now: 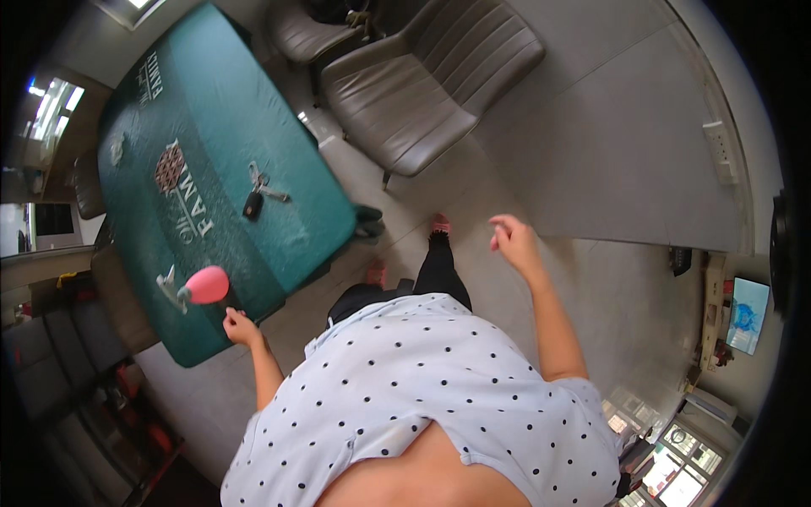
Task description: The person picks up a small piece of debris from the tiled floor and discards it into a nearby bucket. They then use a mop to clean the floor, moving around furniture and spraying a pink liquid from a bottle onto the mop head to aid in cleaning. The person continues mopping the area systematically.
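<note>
My left hand (241,327) is at the near edge of a table (296,194) under a green cover, its fingers curled in and nothing visible in them. Just beyond it on the table is a pink spray bottle (209,286) with a pale trigger head, apart from the hand; whether it stands or lies I cannot tell. Out to the right, my right hand (515,242) hangs in the air over the floor, fingers loosely bent and apart, holding nothing. A bunch of keys (256,193) with a black fob lies on the cover.
Past the table's right side stands a grey-brown padded chair (405,101), with another chair (308,29) behind it. A brown patterned piece (170,168) and a crumpled clear scrap (117,149) are on the cover. A power strip (720,150) is fixed at the far right.
</note>
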Tool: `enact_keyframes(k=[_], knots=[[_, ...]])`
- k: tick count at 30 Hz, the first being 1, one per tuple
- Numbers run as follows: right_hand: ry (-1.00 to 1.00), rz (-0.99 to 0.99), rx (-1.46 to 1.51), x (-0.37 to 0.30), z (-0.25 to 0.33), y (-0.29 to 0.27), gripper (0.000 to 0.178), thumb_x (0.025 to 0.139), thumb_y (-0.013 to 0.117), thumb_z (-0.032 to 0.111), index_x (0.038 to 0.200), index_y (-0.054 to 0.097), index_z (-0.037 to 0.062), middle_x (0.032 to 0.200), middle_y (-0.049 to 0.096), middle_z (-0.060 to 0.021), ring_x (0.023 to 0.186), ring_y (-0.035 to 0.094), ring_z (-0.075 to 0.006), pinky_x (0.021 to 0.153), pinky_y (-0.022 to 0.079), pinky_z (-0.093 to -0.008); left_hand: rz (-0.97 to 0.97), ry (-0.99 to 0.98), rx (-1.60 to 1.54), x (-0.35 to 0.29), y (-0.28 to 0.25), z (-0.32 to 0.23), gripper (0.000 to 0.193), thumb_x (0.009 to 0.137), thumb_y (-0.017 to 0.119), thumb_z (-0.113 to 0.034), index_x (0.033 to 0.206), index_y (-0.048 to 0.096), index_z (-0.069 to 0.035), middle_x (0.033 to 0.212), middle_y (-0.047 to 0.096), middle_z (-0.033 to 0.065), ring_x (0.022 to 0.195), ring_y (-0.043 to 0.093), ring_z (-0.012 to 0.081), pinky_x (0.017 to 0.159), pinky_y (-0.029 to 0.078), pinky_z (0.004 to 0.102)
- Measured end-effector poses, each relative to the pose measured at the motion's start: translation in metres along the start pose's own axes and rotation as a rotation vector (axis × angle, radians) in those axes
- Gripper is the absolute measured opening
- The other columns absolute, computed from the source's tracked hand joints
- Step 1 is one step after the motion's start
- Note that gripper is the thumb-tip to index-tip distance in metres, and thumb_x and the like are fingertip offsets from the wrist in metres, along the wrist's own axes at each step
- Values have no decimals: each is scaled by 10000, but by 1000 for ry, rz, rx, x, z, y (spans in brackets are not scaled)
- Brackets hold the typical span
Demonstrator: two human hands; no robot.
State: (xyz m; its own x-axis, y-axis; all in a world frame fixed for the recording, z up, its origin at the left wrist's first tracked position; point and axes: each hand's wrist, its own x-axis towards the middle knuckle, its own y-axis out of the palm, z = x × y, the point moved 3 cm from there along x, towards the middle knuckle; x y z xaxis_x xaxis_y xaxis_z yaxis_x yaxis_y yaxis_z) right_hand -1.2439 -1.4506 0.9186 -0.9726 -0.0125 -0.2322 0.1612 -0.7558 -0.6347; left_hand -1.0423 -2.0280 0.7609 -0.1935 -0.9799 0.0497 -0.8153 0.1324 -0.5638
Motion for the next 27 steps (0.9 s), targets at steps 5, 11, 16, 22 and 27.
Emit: enact_keyframes(k=[5,11,16,22,27], knots=[[76,-47,344,200,-55,-87,211,798,559,147,951,570,3,692,605,-88,582,576,-120,563,475,-262,225,-81,-255,-86,52,-45,291,916,393,-246,781,511,-17,516,356,-22,421,330,55,406,282,196],[30,-231,-325,427,-87,-177,760,647,686,360,1222,379,-30,1143,504,-243,1075,486,-342,902,398,-379,271,-142,-233,-213,106,-120,190,876,342,-70,907,524,-24,563,423,-3,492,393,61,454,336,192],[297,-128,-245,530,-102,-191,913,598,733,406,1277,299,-22,1169,486,-198,1035,509,-290,694,496,-371,507,-150,-94,-278,112,-104,219,758,344,69,785,539,-28,648,513,31,560,453,88,520,380,203],[185,-27,-283,599,-131,-198,821,620,724,408,1161,409,-123,1163,485,-243,1082,485,-312,893,397,-346,776,-826,-59,-322,211,-145,126,844,441,-66,930,532,-58,785,566,38,660,569,120,589,480,233],[378,283,402,595,-122,-195,589,702,702,222,1141,449,-78,1106,522,-175,979,530,-248,833,429,-322,834,-1260,-239,-357,369,-113,367,854,509,-212,1159,409,-33,1085,487,117,882,580,229,668,521,314]])
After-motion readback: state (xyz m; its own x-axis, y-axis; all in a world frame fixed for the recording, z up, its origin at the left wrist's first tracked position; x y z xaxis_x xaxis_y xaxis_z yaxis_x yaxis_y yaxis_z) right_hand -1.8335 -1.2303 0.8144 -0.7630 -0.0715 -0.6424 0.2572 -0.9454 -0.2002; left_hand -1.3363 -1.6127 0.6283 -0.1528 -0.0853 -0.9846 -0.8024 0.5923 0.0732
